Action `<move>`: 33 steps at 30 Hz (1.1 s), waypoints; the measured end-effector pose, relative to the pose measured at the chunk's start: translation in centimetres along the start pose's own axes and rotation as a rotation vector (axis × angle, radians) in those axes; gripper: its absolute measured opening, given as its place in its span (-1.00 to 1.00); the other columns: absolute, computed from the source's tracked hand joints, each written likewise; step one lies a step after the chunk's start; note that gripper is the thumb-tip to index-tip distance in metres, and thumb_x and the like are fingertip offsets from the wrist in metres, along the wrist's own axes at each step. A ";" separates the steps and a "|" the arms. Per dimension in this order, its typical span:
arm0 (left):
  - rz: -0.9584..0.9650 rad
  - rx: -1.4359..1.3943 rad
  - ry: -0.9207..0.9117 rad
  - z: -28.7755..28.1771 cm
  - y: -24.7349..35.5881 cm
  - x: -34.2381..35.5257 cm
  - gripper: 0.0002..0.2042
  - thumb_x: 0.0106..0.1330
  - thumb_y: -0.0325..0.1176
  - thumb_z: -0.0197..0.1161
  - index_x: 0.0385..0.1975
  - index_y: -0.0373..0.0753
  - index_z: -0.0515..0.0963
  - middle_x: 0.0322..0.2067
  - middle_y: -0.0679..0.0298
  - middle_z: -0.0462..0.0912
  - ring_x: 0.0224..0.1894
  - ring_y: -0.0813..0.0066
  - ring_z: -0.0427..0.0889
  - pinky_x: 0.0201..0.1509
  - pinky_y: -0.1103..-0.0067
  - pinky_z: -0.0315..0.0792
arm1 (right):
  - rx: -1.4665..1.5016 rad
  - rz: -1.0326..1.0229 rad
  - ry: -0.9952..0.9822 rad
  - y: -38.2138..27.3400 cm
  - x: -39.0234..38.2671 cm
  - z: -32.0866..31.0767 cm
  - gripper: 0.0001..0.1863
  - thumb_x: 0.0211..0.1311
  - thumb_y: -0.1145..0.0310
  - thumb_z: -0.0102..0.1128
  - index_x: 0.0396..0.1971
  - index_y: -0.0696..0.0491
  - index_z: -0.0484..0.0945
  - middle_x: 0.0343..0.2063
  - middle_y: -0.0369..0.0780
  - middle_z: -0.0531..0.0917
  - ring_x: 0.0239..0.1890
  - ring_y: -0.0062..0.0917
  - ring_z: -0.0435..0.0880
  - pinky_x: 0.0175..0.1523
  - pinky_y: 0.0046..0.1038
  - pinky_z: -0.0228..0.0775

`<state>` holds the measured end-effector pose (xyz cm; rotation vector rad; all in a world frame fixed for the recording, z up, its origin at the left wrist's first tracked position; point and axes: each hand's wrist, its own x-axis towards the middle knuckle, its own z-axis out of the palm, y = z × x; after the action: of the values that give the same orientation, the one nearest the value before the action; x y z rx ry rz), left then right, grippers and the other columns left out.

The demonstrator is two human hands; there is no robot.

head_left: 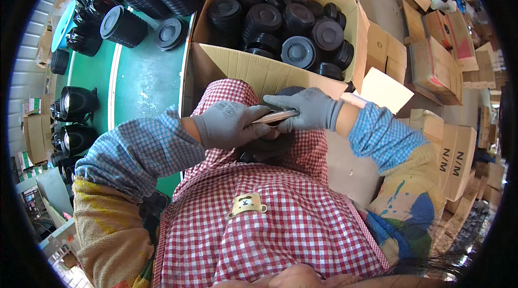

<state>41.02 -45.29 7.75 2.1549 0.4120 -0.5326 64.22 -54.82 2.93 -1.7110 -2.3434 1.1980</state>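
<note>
My left hand, in a grey work glove, pinches one end of a thin, flat piece with a pale, shiny edge. The other end is in the closed fingers of my right hand, gloved alike. Both hands meet over my lap, and the piece is tilted up toward the right. Its exact kind is not clear, as the fingers cover much of it. A dark rounded object shows just below the hands, partly hidden by them. Red checked cloth covers my lap around it.
Beyond my hands stands an open cardboard box of black round lids. On the green table at left are stacks of black lids and glossy black pots. More cartons are piled at right.
</note>
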 end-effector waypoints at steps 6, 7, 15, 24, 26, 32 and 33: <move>0.141 0.116 0.012 -2.4 -6.3 3.6 -0.56 0.53 0.00 0.03 -0.02 -0.25 0.66 -0.24 0.04 0.73 -0.15 0.09 0.73 0.01 0.27 0.57 | 0.439 0.113 0.075 -1.9 -1.6 1.6 -0.28 0.47 -0.19 -0.05 0.48 -0.13 0.21 -0.13 0.02 0.71 -0.10 -0.13 0.74 0.05 -0.21 0.55; 0.180 0.059 0.079 -1.9 -7.1 4.0 -0.66 0.49 -0.11 0.07 -0.22 -0.26 0.66 -0.37 -0.02 0.68 -0.28 0.00 0.70 -0.17 0.21 0.54 | 0.473 0.172 -0.003 -2.8 -1.6 0.4 -0.28 0.48 -0.17 -0.06 0.49 -0.12 0.20 -0.14 0.02 0.71 -0.12 -0.14 0.75 0.04 -0.21 0.55; 0.261 0.292 -0.065 -3.4 -4.5 5.7 -0.65 0.54 -0.10 -0.03 -0.10 -0.19 0.64 -0.33 0.03 0.70 -0.27 0.03 0.71 -0.11 0.23 0.57 | 0.429 0.183 -0.117 -2.8 -2.2 -0.3 -0.29 0.48 -0.13 -0.10 0.50 -0.12 0.13 -0.14 0.07 0.69 -0.17 -0.10 0.74 0.04 -0.14 0.54; 0.136 0.047 0.006 -2.7 -6.8 5.9 -0.58 0.55 -0.05 -0.04 -0.13 -0.27 0.65 -0.30 -0.03 0.71 -0.24 0.00 0.72 -0.07 0.22 0.58 | 0.071 -0.345 0.407 1.2 0.4 3.7 -0.21 0.32 -0.11 0.14 0.40 0.08 0.26 0.46 0.05 0.15 0.48 0.02 0.12 0.52 0.04 -0.10; 0.116 0.000 0.058 -2.3 -8.1 6.4 -0.59 0.55 -0.07 -0.02 -0.13 -0.29 0.66 -0.29 -0.03 0.72 -0.24 0.02 0.73 -0.06 0.24 0.59 | 0.150 -0.256 0.365 0.3 0.5 2.9 -0.18 0.40 -0.12 0.00 0.50 0.04 0.11 0.51 0.03 0.04 0.55 0.01 -0.02 0.56 0.04 -0.25; 0.058 0.007 -0.026 -4.0 -6.9 9.3 -0.64 0.47 -0.14 0.01 -0.17 -0.24 0.69 -0.23 0.04 0.74 -0.13 0.06 0.72 0.05 0.27 0.52 | 0.325 -0.211 0.174 -4.2 -0.5 3.9 -0.23 0.47 -0.07 -0.10 0.55 -0.04 0.03 0.54 -0.04 0.05 0.59 -0.06 -0.12 0.58 0.04 -0.37; 0.065 0.025 0.016 -3.9 -7.2 9.8 -0.67 0.41 -0.12 0.05 -0.23 -0.21 0.68 -0.27 0.04 0.73 -0.14 0.07 0.71 0.01 0.25 0.50 | 0.360 -0.216 0.234 -4.1 -0.3 3.9 -0.23 0.47 -0.06 -0.09 0.55 -0.04 0.03 0.54 -0.05 0.06 0.58 -0.03 -0.12 0.57 0.08 -0.36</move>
<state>46.93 -36.96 0.05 2.1899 0.3445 -0.4862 59.35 -57.72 2.66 -1.3614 -1.9721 1.2145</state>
